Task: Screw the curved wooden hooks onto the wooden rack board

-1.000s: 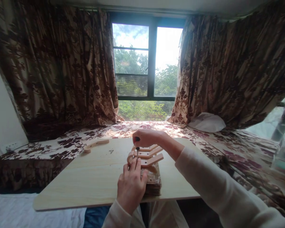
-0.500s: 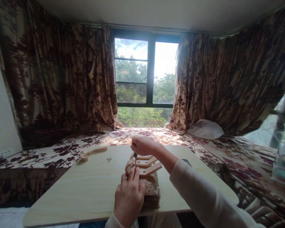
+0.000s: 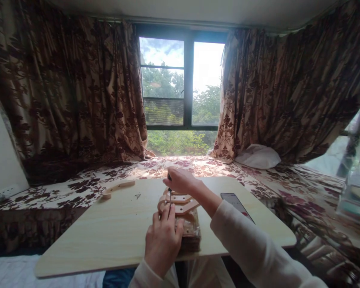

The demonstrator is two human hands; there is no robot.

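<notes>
My right hand (image 3: 181, 181) is closed round the dark handle of a screwdriver (image 3: 170, 197), held upright with its thin shaft pointing down. My left hand (image 3: 164, 238) presses its fingertips round the foot of the shaft, on the end of a curved wooden piece (image 3: 184, 208). Its thumb rests on a plastic-wrapped brown stack (image 3: 193, 234) beneath. Other pale wooden pieces with dark holes lie side by side just behind. The screwdriver's tip is hidden by my left fingers.
Another curved wooden piece (image 3: 118, 189) lies at the table's far left. Small dark bits (image 3: 137, 196) lie on the pale tabletop (image 3: 108, 228). A phone (image 3: 237, 206) rests right of my right forearm. Beyond the table stretches a flowered cover (image 3: 180, 164) under the window.
The view has tipped slightly down, and more of the phone shows. My right hand has turned a little on the screwdriver handle. My left hand stays in place on the wooden piece.
</notes>
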